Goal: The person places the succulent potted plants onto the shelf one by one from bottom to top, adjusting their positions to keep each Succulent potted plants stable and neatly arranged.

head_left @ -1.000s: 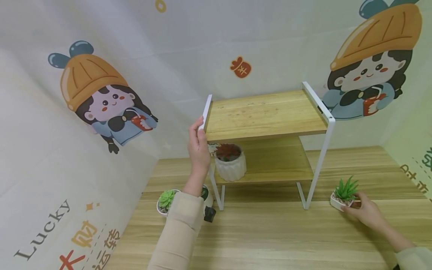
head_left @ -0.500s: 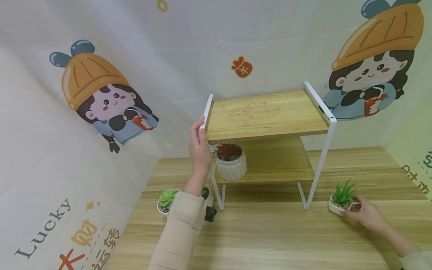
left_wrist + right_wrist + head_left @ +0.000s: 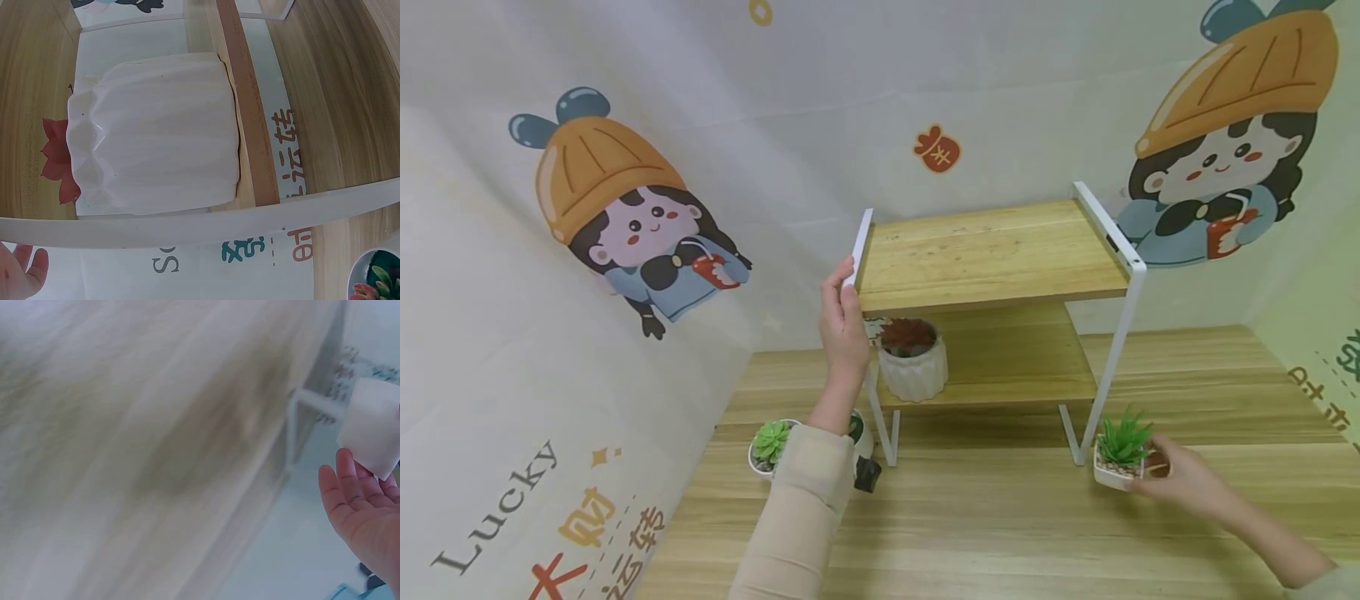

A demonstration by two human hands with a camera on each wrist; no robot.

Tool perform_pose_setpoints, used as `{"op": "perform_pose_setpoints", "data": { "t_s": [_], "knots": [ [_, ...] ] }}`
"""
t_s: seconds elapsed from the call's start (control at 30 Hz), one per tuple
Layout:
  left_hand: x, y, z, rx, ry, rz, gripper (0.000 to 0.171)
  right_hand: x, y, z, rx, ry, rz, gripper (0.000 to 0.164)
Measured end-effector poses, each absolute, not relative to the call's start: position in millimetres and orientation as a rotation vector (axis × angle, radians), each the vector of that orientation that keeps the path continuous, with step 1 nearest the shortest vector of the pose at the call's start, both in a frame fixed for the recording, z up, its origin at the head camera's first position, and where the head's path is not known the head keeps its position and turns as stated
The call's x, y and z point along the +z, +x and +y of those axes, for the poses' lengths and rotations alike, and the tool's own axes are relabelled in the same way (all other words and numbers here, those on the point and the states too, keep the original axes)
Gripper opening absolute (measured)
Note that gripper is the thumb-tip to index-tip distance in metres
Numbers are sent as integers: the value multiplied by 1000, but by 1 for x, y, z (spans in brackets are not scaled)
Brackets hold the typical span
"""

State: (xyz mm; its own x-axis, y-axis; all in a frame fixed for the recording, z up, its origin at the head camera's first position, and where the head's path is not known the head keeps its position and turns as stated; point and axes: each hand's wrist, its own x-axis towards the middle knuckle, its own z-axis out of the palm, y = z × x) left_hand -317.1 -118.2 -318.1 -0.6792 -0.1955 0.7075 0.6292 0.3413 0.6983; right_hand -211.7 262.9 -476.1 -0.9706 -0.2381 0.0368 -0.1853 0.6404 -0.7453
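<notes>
A two-tier wooden shelf (image 3: 992, 250) with a white metal frame stands on the wooden surface. My left hand (image 3: 844, 333) holds the frame's upper left corner; part of that hand (image 3: 19, 275) shows below the white bar in the left wrist view. Between thumb and fingers, my right hand (image 3: 1187, 479) pinches a small white pot with a spiky green succulent (image 3: 1122, 454), close beside the shelf's front right leg. The right wrist view shows the white pot (image 3: 372, 425) over the fingers. On the lower tier, at the left, sits a ribbed white pot with a red succulent (image 3: 913, 367).
Left of the shelf stands a white pot with a light green succulent (image 3: 771, 446). Another white pot (image 3: 863, 442) is partly hidden by the left forearm, with a small black object (image 3: 867, 475) beside it. Printed cloth (image 3: 790, 100) hangs behind and at the sides.
My right hand has brought the green succulent pot leftward, from well right of the shelf to beside its front right leg. The left hand keeps its place on the frame.
</notes>
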Motion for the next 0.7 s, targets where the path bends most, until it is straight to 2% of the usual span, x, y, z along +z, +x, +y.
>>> {"op": "perform_pose_setpoints", "data": {
  "t_s": [0.4,0.53,0.7],
  "knots": [
    [-319,-316,-119,-1438,-360,-1898,41,-426,-214,216,-1220,-547,2782,66],
    [-319,-316,-119,-1441,-356,-1901,42,-406,-225,200,-1257,-620,2728,60],
    [-318,-317,-118,-1438,-357,-1899,43,-388,-245,183,-1291,-667,2681,58]
  ]
}}
